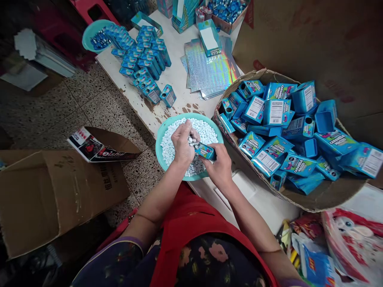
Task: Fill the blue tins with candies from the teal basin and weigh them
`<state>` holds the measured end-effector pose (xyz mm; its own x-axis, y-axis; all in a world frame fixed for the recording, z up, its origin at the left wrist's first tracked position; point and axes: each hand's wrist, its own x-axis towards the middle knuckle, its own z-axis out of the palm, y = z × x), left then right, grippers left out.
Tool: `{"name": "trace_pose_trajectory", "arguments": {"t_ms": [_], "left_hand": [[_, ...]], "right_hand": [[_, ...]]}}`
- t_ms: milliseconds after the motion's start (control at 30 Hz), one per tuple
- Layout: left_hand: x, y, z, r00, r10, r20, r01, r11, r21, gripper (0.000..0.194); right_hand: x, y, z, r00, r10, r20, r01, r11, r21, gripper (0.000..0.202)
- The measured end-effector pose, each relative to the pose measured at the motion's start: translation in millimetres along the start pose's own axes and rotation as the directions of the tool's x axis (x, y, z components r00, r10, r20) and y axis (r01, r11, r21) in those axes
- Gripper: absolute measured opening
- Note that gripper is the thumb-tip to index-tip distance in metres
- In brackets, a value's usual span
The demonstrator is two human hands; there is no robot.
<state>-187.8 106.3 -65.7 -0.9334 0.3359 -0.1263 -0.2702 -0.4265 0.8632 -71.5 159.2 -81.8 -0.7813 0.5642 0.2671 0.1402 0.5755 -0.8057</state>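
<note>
Above the green bowl (159, 153) at the table's near edge, the two hands meet around one small blue box (206, 152), and the step in hand looks to be feeding white pieces into it. The left hand (182, 141) is half curled into a cup, with a little heap of white pieces (194, 140) gathered in it, right at the box's end. The right hand (220, 161) is closed around the other end of the box, thumb and fingers pinching it so that it lies tipped over, its far end pointing into the cupped palm. As I judge it, the next move calls for keeping that end tight against the palm and tilting the cup a little, so the pieces slip in rather than spill; any that miss should drop among the loose white pieces (169, 137) filling the bowl. The box itself is a slim, straight-sided carton in bright blue, with pale lettering too small to read along the side turned up. Its sides look uncrushed. The end at the palm is mostly masked by fingers and pieces, so I can't tell how full it is. A standing box (168, 96) farther up the table (176, 81), in the same blue, shows a dark round hole in its top.
</note>
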Motion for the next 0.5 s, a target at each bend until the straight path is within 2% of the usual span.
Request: {"name": "trace_pose_trajectory", "arguments": {"t_ms": [233,500], "left_hand": [[-2,5,4.4,0.997,0.042,-0.065,-0.04,0.999,0.032,0.042],[-10,5,5.6,0.995,0.103,-0.01,-0.102,0.989,0.105,0.043]], "right_hand": [[-3,2,4,0.998,-0.012,-0.062,0.016,0.998,0.068,0.021],[-4,3,10,0.997,-0.01,-0.08,0.021,0.99,0.14,0.021]]}}
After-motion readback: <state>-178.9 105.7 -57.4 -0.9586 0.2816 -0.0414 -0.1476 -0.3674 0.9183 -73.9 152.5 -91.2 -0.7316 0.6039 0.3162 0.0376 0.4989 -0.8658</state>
